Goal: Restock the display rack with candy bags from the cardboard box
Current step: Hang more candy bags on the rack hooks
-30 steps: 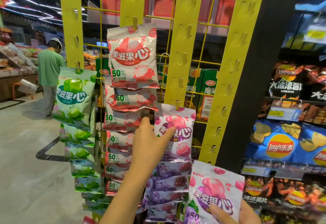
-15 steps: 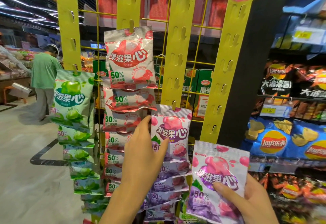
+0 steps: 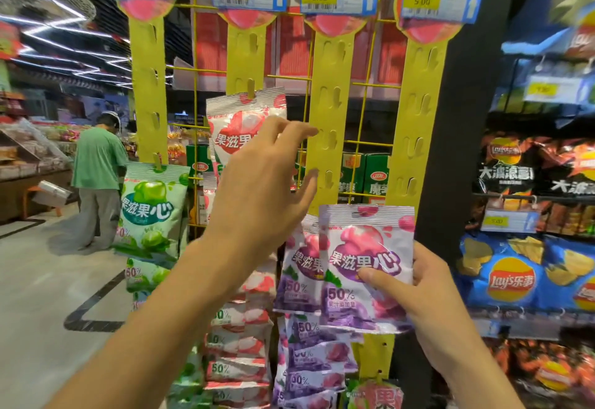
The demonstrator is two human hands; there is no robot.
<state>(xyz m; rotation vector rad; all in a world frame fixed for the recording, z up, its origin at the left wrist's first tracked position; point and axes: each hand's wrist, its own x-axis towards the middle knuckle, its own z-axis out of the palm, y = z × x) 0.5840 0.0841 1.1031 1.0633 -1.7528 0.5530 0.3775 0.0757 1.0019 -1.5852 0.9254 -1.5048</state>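
A: Where is the bag now?

B: The purple candy bag (image 3: 367, 267) is in the right hand (image 3: 431, 292), in front of the third yellow hanging strip (image 3: 328, 112), just above the purple bags already hanging there. The grip is closed on its lower half, thumb on the front.

A: And the left hand (image 3: 260, 189)?

B: Its grip is open and empty, fingers spread near a free hook on that strip.

A: How will the bag handle?

B: I think it is light, soft and a little slippery, as the film is glossy. Better to hold near the flat top seal, so the hole meets the hook.
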